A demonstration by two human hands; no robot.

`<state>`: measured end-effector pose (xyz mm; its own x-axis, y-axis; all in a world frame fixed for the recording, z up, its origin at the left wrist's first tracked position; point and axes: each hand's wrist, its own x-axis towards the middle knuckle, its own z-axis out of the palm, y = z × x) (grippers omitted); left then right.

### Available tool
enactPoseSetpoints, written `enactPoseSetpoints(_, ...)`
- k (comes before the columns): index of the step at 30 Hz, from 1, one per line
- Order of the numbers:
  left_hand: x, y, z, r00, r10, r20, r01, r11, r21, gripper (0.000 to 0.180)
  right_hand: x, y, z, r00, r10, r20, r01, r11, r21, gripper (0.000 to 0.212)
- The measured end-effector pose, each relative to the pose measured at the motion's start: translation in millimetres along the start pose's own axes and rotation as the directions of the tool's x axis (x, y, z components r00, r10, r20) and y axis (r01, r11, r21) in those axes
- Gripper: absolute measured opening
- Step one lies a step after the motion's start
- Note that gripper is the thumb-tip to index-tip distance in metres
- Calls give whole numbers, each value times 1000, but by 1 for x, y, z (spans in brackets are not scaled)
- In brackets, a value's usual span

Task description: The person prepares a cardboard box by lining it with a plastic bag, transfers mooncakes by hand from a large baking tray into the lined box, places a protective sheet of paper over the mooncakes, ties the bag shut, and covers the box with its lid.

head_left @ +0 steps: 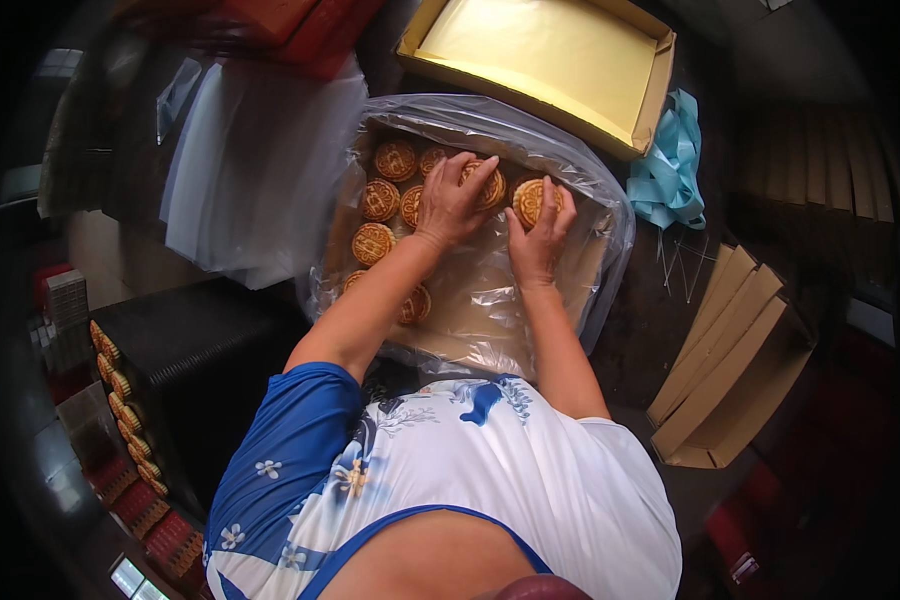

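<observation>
A cardboard box lined with a clear plastic bag (615,215) lies in front of me, with round golden mooncakes (374,243) in rows along its left side and far edge. My left hand (452,203) is closed round one mooncake (487,186) near the far side, thumb and fingers at its edges. Just to the right, my right hand (541,232) grips another mooncake (530,202) between thumb and fingers. Part of the row behind my left hand and forearm is hidden.
An open box with a yellow inside (540,45) stands beyond. Light blue ribbon (675,165) lies at its right. Folded cardboard boxes (730,365) lean at the right. Clear plastic bags (260,170) hang at the left, above a stack of black trays (205,340) with more mooncakes.
</observation>
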<state>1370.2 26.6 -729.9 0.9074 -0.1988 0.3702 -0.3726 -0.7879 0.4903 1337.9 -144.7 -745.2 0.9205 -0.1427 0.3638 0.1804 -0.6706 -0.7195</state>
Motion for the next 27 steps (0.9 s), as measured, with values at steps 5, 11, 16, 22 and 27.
enactPoseSetpoints(5,-61,15,-10,985,87,151,-113,978,174,73,-52,-10,-14,976,33,213,-15,996,-85,90)
enactPoseSetpoints(11,-77,8,2,994,-23,108,-2,975,221,72,-62,7,11,967,-65,246,109,979,-173,90)
enactPoseSetpoints(16,-102,39,-139,994,-100,-34,100,995,-16,74,-66,49,6,966,12,257,67,953,-295,86)
enactPoseSetpoints(22,-288,12,-448,885,-167,-435,347,859,376,57,-16,-133,30,893,-295,341,338,938,-73,57)
enactPoseSetpoints(27,-561,-44,-628,407,-491,-770,909,300,288,60,-53,-462,129,507,-780,367,231,533,814,48)
